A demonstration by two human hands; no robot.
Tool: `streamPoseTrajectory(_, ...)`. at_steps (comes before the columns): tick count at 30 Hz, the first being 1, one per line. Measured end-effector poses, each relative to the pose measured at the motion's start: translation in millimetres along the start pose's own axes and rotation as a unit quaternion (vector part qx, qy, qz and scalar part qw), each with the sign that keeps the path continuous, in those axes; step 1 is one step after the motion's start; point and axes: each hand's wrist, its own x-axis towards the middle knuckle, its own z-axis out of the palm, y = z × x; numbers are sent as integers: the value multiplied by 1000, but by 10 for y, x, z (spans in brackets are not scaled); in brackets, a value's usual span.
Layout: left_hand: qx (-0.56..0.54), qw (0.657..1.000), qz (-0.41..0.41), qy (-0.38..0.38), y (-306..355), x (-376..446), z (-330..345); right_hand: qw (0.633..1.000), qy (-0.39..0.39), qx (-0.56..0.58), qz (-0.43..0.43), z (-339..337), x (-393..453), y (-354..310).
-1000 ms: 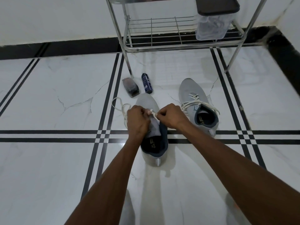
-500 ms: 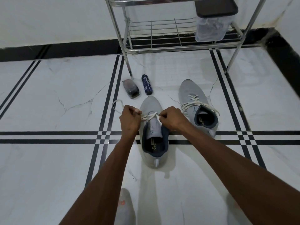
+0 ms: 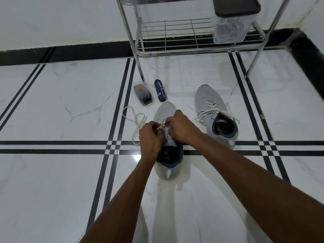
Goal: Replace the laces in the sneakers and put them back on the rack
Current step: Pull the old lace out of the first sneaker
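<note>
Two grey sneakers with dark blue collars are standing upright on the white tiled floor, toes pointing toward the rack (image 3: 192, 50). The near sneaker (image 3: 165, 111) is lying just short of a black floor stripe; its white lace (image 3: 138, 120) is trailing in loose loops onto the floor to its left, only partly threaded. The far sneaker (image 3: 210, 97) is sitting well to the right, its own white lace (image 3: 213, 111) crossing the eyelets loosely, ends hanging over both sides. The metal wire rack is standing against the wall beyond both.
</note>
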Motion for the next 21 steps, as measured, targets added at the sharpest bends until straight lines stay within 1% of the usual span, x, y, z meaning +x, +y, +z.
streamPoseTrajectory(3,-19,1000,-16,9,9,0,6,998,26,-38,-36,5,14,-24)
streamPoseTrajectory(5,-26,999,-28,14,-2,-30,27,994,19,-87,-69,-4,46,-72)
streamPoseTrajectory(6,-31,999,-32,18,-8,-50,29,992,12,-99,-79,-19,58,-86)
streamPoseTrajectory(7,-37,998,-35,23,-9,-66,24,992,21,-97,-76,-42,69,-83)
streamPoseTrajectory(8,-44,998,-36,28,-8,-74,11,994,56,-78,-52,-74,92,-54)
streamPoseTrajectory(9,-52,997,-38,32,-4,-74,-4,992,113,-47,1,-131,110,-1)
streamPoseTrajectory(10,-57,997,-38,33,7,-70,-12,983,171,-7,61,-192,103,58)
streamPoseTrajectory(11,-59,997,-38,32,19,-58,-16,974,205,21,89,-217,96,107)
streamPoseTrajectory(12,-59,997,-38,29,33,-51,-20,975,205,25,84,-201,91,125)
streamPoseTrajectory(14,-54,998,-37,21,62,-41,-8,991,130,6,30,-152,59,59)
streamPoseTrajectory(16,-49,998,-31,17,66,-56,15,996,53,-66,-4,-70,34,-48)
streamPoseTrajectory(17,-46,998,-30,15,62,-67,15,994,32,-100,-12,-39,31,-89)
streamPoseTrajectory(19,-44,998,-31,12,49,-75,1,990,20,-137,-35,31,82,-81)
streamPoseTrajectory(20,-45,998,-32,14,38,-71,-9,992,27,-123,-32,40,96,-63)
streamPoseTrajectory(21,-47,998,-35,18,29,-67,-21,995,59,-80,-10,15,110,-34)
